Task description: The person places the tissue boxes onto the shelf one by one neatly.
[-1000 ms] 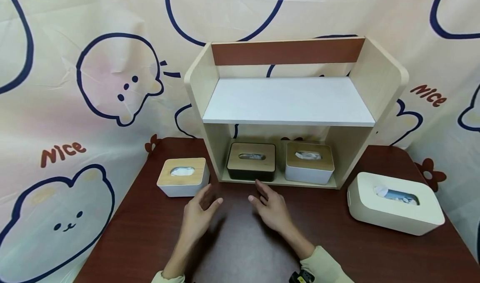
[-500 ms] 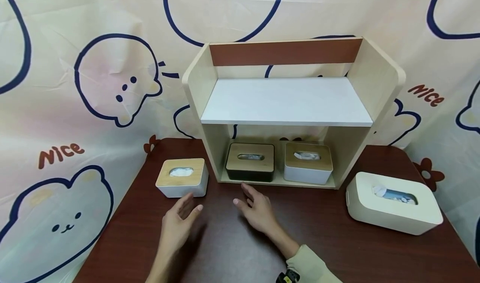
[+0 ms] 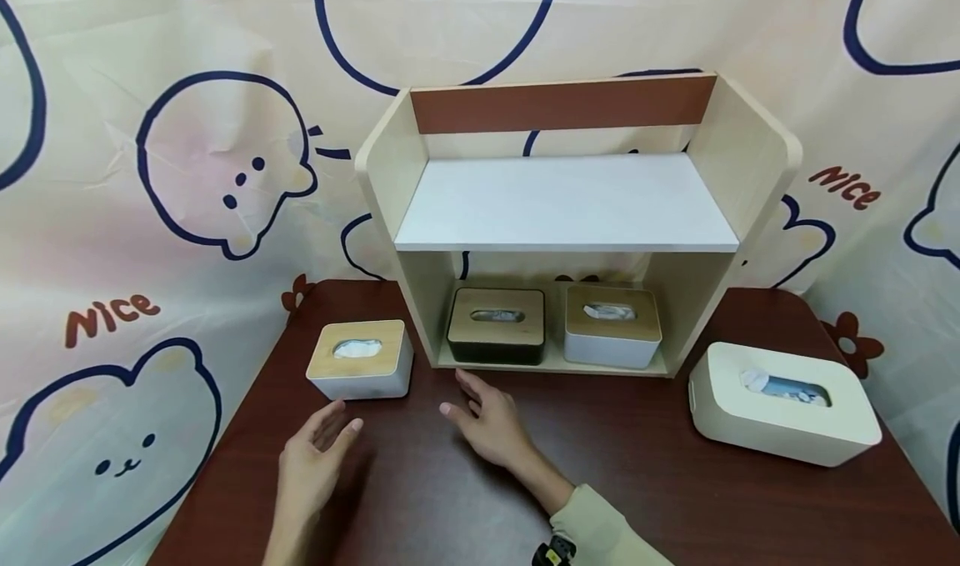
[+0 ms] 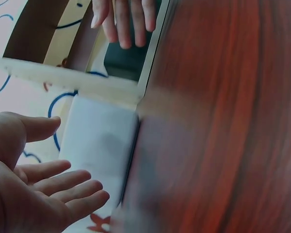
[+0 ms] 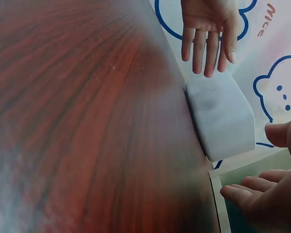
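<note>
A white tissue box (image 3: pixel 358 383) with a light wooden lid sits on the table, left of the small shelf unit. Just in front of its near left corner is my left hand (image 3: pixel 309 466), fingers extended and holding nothing. My right hand (image 3: pixel 491 424) hovers in front of the shelf's lower left edge, fingers relaxed, also with nothing in it. In the left wrist view the white box (image 4: pixel 99 145) stands beyond my left fingers. The right wrist view has the same box (image 5: pixel 223 116) between both hands, apart from my right fingers.
The shelf unit (image 3: pixel 566 245) stands at the table's back. Its lower level holds a black tissue box (image 3: pixel 497 351) and another white tissue box (image 3: pixel 611 348), both with wooden lids. A larger cream tissue box (image 3: pixel 780 424) is at the right of the brown table (image 3: pixel 637 458).
Both hands have moved left, away from the front of the shelf towards the white tissue box on the left. The boxes have stayed in place while the head view shifted slightly.
</note>
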Demonstrator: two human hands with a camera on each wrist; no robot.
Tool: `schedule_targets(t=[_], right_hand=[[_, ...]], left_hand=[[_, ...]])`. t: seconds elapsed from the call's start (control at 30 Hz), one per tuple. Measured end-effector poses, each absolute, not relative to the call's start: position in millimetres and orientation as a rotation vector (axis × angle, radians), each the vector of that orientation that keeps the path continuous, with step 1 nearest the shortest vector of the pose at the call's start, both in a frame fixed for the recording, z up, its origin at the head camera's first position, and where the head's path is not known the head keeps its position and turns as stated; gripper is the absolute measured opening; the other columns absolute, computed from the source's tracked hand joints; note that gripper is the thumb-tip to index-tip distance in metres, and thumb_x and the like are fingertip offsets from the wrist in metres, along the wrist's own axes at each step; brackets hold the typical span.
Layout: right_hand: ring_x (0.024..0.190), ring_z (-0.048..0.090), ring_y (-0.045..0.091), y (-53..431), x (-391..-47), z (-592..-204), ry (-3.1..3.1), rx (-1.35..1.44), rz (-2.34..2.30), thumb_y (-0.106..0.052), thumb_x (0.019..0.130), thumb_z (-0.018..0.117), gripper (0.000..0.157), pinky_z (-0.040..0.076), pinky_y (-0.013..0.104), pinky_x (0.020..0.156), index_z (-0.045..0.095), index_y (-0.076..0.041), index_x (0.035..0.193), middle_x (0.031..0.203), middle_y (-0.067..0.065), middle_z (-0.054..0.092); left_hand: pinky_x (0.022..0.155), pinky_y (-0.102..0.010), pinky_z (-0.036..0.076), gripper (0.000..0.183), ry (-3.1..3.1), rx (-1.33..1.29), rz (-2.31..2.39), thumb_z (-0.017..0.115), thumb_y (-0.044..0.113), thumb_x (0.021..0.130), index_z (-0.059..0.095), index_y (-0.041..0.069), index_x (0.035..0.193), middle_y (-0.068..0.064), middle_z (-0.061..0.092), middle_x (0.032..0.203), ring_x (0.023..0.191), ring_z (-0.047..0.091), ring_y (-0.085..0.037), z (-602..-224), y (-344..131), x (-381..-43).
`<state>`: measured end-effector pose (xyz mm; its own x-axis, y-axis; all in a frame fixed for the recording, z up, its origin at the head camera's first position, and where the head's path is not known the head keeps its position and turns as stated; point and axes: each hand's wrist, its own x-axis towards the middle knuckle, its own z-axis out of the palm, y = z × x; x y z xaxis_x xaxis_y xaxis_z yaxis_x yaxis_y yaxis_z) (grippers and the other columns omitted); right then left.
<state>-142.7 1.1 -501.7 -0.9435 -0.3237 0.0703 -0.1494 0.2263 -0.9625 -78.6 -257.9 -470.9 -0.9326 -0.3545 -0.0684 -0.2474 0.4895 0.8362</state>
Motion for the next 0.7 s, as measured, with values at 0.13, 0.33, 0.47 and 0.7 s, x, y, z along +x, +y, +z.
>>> schedule_targets(t=[0.13,0.33,0.47,0.7], right_hand=[[0.152,0.052,0.031,-5.6,-144.4,-500.1,2.339,-0.48,-1.802,-0.028,0.105,0.073,0.066,0.051,0.049,0.117,0.048,-0.001,0.16,0.163,0.017,0.053],[0.152,0.052,0.031,-14.3,-148.4,-499.7,2.35,-0.523,-1.764,-0.029,0.105,0.073,0.067,0.051,0.048,0.117,0.048,-0.002,0.16,0.163,0.017,0.053],[0.152,0.051,0.03,-18.1,-150.2,-501.6,2.34,-0.538,-1.744,-0.029,0.105,0.073,0.067,0.052,0.046,0.117,0.047,-0.003,0.161,0.164,0.015,0.052],[0.15,0.054,0.032,-28.0,-154.0,-503.8,2.327,-0.538,-1.73,-0.029,0.105,0.073,0.066,0.052,0.045,0.116,0.048,-0.002,0.16,0.162,0.016,0.055]], left_hand=[[0.112,-0.053,0.051,0.061,-2.592,0.611,-1.395,0.074,0.031,0.104,0.055,0.004,0.155,-0.025,0.058,0.156,0.145,0.057,-0.041,-468.4,-271.2,-79.9],[0.115,-0.061,0.047,0.067,-2.559,0.68,-1.435,0.074,0.033,0.104,0.05,0.003,0.159,-0.026,0.053,0.16,0.149,0.052,-0.044,-467.9,-292.5,-85.3],[0.116,-0.06,0.047,0.066,-2.551,0.688,-1.448,0.073,0.031,0.105,0.049,0.004,0.16,-0.025,0.052,0.161,0.15,0.051,-0.043,-467.5,-302.6,-88.3],[0.117,-0.054,0.046,0.07,-2.613,0.653,-1.432,0.071,0.035,0.105,0.046,0.005,0.162,-0.024,0.051,0.163,0.151,0.051,-0.041,-466.7,-311.9,-95.5]])
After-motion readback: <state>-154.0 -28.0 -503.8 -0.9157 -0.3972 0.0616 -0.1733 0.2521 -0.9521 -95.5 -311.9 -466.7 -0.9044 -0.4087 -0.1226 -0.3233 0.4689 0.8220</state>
